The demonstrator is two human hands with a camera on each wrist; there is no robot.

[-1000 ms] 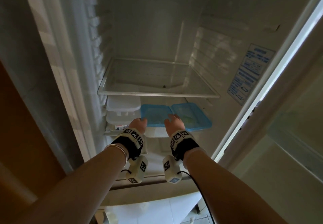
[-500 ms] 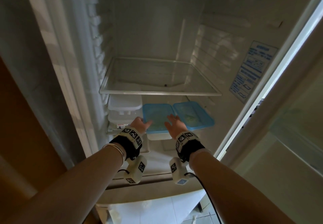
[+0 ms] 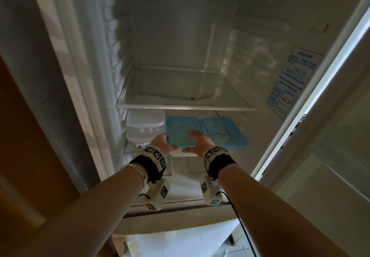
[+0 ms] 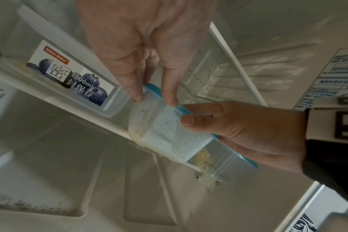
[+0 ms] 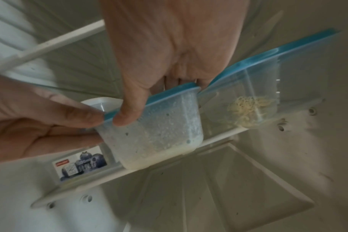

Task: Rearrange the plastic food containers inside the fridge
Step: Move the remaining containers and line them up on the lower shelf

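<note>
A frosted container with a blue lid (image 3: 180, 130) sits at the front of the lower fridge shelf (image 4: 101, 119). My left hand (image 3: 160, 142) grips its front left corner, fingertips (image 4: 137, 97) on the wall under the lid rim. My right hand (image 3: 198, 142) holds its front right part, thumb (image 5: 121, 120) on the front wall and fingers over the lid. The container (image 5: 155, 133) holds a pale, whitish content. A second blue-lidded container (image 3: 222, 130) stands touching it on the right, with yellowish shreds (image 5: 248, 108) inside.
Stacked white containers (image 3: 144, 124), the lower one with a blueberry label (image 4: 69, 73), stand left of the held container. A bare glass shelf (image 3: 184, 107) hangs close above. A blue sticker (image 3: 294, 80) is on the right wall. A ribbed tray (image 4: 89, 172) lies below.
Both hands reached a little further in and closed round the front of the left blue-lidded container. The container itself looks to be in the same place.
</note>
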